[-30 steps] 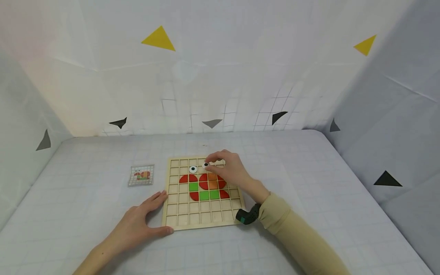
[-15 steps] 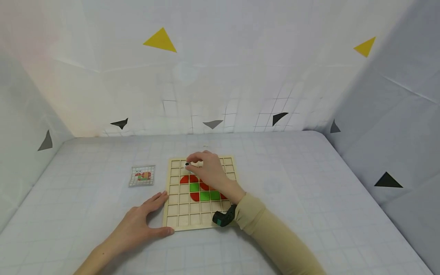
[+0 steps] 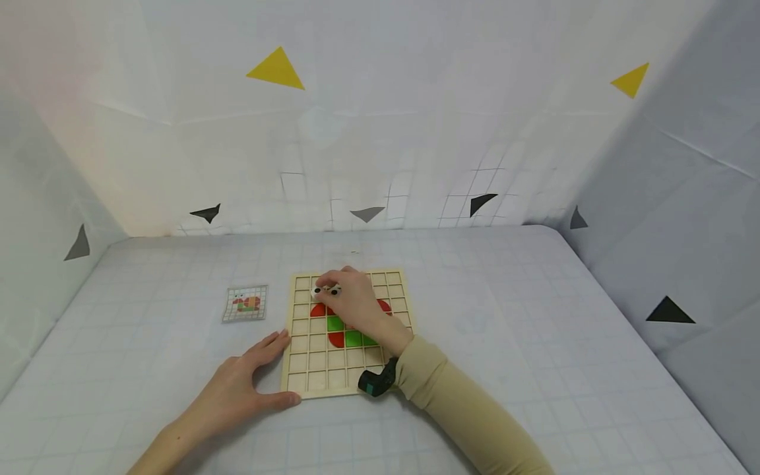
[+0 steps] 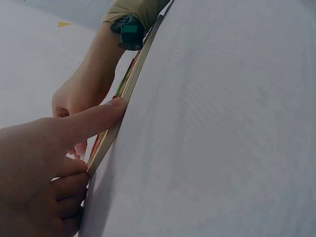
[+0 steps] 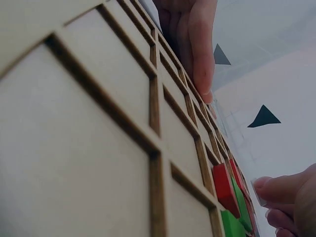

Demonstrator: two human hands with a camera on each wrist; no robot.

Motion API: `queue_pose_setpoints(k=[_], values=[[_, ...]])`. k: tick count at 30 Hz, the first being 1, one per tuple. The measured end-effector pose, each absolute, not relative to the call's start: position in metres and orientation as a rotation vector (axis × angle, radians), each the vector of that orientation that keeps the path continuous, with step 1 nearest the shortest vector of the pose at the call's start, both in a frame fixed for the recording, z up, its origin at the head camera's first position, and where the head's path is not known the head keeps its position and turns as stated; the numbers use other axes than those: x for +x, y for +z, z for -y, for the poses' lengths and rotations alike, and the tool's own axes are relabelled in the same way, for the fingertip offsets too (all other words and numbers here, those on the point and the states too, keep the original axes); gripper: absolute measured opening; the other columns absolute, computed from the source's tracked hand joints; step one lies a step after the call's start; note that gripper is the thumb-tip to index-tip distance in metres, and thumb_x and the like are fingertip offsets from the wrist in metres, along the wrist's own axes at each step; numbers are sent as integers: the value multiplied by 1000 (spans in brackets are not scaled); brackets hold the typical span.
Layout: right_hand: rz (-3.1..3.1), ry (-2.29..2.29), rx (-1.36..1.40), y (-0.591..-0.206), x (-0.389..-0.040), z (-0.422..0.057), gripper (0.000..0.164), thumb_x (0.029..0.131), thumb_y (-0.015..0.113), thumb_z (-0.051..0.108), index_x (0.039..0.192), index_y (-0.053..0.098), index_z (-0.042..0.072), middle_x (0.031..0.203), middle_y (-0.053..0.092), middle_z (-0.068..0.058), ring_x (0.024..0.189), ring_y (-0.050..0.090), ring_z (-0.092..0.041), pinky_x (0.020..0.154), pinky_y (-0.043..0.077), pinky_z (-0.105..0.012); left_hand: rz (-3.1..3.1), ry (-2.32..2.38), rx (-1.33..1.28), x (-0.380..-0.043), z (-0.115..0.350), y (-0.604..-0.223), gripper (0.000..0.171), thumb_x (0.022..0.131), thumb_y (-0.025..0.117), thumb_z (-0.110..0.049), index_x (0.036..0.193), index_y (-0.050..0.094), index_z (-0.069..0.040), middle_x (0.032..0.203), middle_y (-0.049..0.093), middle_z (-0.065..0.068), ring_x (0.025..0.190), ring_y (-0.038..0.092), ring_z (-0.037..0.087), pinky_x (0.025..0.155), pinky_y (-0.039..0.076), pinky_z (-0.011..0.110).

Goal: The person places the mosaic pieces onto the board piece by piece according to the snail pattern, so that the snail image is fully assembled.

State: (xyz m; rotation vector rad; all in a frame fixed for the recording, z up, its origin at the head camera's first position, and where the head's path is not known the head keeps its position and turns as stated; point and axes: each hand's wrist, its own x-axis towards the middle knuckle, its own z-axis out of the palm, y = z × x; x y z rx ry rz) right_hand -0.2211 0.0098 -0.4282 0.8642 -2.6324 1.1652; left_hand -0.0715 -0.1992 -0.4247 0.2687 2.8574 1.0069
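A wooden grid board (image 3: 317, 361) lies flat on the table. My right hand (image 3: 359, 305) is over its upper left part and pinches a white eye tile (image 3: 316, 292) between thumb and fingertips, above the red tile (image 3: 318, 310). A second eye tile (image 3: 336, 291) sits to its right, partly covered by the hand. Green tiles (image 3: 353, 339) and red ones fill cells lower down, some hidden beneath the hand and wrist. With fingers spread, my left hand (image 3: 234, 382) touches the board's left edge, its thumb at the near left corner.
Left of the board lies a small picture card (image 3: 246, 304) showing a coloured tile figure on a grid. A black wrist device (image 3: 377, 380) hangs low over the board's near edge. White sheet walls (image 3: 463, 119) with coloured triangles enclose the table.
My right hand has carried the eye tile leftward, past the second eye tile, and then slightly lower on the board. The left hand has kept its place at the board's edge.
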Motion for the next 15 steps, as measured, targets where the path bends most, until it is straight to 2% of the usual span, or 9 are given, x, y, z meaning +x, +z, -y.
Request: queue_pose_setpoints(k=[15], values=[[2658, 1088, 879, -435, -223, -8, 15, 92, 74, 20, 105, 77, 13, 95, 73, 0, 90, 61, -17, 77, 50, -27, -2858, 1006, 256, -72, 200, -425, 100, 68, 81, -66, 151, 46, -21, 157, 42, 6, 143, 41, 36, 108, 38, 63]])
